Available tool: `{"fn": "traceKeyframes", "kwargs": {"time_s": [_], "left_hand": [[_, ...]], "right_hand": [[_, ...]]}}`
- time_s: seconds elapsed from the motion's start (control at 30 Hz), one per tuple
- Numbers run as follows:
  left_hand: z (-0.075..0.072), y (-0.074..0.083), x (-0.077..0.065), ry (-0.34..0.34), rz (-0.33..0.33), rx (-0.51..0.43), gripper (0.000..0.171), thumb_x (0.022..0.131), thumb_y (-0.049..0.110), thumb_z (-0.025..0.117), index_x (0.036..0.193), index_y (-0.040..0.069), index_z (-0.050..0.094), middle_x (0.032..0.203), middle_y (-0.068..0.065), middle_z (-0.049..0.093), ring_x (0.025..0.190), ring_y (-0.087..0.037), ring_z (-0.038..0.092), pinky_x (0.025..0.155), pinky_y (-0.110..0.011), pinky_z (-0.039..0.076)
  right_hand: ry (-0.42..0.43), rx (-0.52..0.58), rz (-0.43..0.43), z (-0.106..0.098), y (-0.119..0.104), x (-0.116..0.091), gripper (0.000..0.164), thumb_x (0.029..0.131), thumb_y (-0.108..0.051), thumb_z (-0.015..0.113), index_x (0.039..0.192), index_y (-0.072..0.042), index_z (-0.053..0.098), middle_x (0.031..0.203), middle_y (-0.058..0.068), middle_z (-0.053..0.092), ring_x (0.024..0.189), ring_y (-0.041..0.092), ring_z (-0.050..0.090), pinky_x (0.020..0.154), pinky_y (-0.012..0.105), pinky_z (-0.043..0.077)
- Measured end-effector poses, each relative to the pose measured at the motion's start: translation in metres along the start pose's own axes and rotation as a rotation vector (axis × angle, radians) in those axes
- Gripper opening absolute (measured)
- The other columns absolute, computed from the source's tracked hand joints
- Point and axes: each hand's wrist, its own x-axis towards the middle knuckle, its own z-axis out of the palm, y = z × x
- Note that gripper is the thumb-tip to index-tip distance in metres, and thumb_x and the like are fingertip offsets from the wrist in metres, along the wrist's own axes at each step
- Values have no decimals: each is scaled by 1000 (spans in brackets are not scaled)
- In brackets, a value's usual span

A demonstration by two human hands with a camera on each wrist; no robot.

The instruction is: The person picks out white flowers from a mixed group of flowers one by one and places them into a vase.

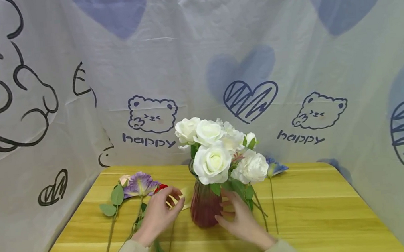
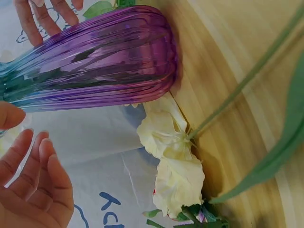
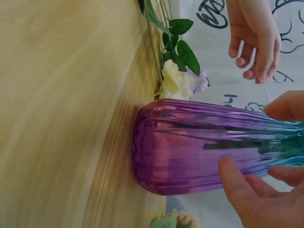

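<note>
A ribbed glass vase (image 1: 204,206), purple below and teal toward the neck, stands upright on the table. White roses (image 1: 212,163) and other white blooms fill its mouth, and their dark stems show through the glass. My left hand (image 1: 162,211) hovers left of the vase, fingers loosely bent, holding nothing. Against the vase's right side is my right hand (image 1: 240,220), its fingers spread along the glass and its thumb in front. Whether those fingertips press on the glass cannot be told. The vase (image 3: 190,147) also shows beside my right fingers (image 3: 237,190) in the right wrist view.
Left on the wooden table (image 1: 321,211) lie long-stemmed flowers, among them a purple bloom (image 1: 140,184) and a red one (image 1: 160,188). Cream blooms (image 2: 178,183) lie beyond the vase in the left wrist view. A blue flower (image 1: 275,167) lies at right. A printed curtain (image 1: 189,63) hangs behind.
</note>
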Motion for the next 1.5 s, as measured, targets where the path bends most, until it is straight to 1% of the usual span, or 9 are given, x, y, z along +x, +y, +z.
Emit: {"fn": "traceKeyframes", "kwargs": {"time_s": [0.13, 0.33, 0.5, 0.6, 0.73, 0.97, 1.2, 1.33, 1.5], "left_hand": [[-2, 0, -8, -71, 41, 42, 9, 92, 17, 73, 101, 16, 70, 93, 3, 70, 78, -10, 63, 69, -23, 56], [-2, -3, -27, -257, 184, 212, 20, 97, 33, 67, 112, 20, 69, 108, 5, 72, 91, -14, 68, 73, -27, 56], [-1, -8, -42, -386, 280, 276, 31, 100, 38, 62, 122, 17, 68, 117, 4, 71, 99, -17, 70, 81, -34, 59], [-1, -9, -48, -423, 293, 289, 31, 100, 37, 62, 123, 18, 67, 118, 5, 70, 102, -16, 69, 84, -36, 60], [0, -10, -51, -435, 291, 283, 30, 100, 37, 61, 123, 19, 68, 118, 8, 70, 104, -16, 69, 85, -36, 60], [0, -13, -53, -433, 292, 252, 27, 101, 35, 61, 121, 18, 68, 117, 7, 70, 100, -16, 70, 80, -30, 59], [-1, -15, -53, -424, 290, 245, 26, 101, 32, 61, 122, 18, 68, 118, 7, 69, 101, -16, 70, 81, -30, 59], [-2, -18, -54, -416, 282, 232, 25, 101, 30, 62, 121, 17, 68, 118, 7, 69, 101, -15, 69, 81, -30, 60], [-2, -23, -55, -413, 273, 218, 23, 101, 29, 62, 120, 17, 68, 116, 6, 69, 99, -15, 70, 80, -29, 59]], "right_hand": [[8, -30, 44, -11, 1, -6, 67, 89, -1, 71, 149, -1, 42, 139, 25, 51, 120, 47, 57, 94, 37, 60], [35, -205, 80, -43, 5, -18, 56, 89, -2, 71, 141, -2, 51, 127, 22, 61, 104, 37, 64, 76, 20, 59], [-40, -329, 171, -64, 11, -29, 56, 88, -9, 73, 138, 3, 52, 120, 23, 62, 96, 31, 65, 68, 23, 56], [-85, -349, 209, -72, 16, -36, 55, 88, -11, 74, 136, 6, 53, 122, 25, 61, 97, 30, 65, 69, 30, 58], [-139, -354, 234, -77, 22, -42, 50, 88, -14, 74, 131, 5, 56, 125, 25, 60, 99, 30, 65, 73, 39, 58], [-307, -299, 226, -80, 35, -42, 38, 91, -16, 71, 121, 5, 62, 123, 29, 64, 104, 41, 67, 83, 60, 57], [-331, -296, 259, -76, 47, -36, 30, 90, -19, 70, 112, 1, 65, 100, 10, 68, 88, 19, 62, 70, 32, 54], [-319, -334, 268, -74, 49, -32, 28, 89, -18, 71, 109, 1, 66, 91, 6, 66, 81, 15, 58, 66, 28, 50], [-344, -395, 268, -68, 49, -31, 21, 88, -19, 71, 102, -4, 68, 70, -2, 55, 60, 8, 46, 51, 23, 39]]}}
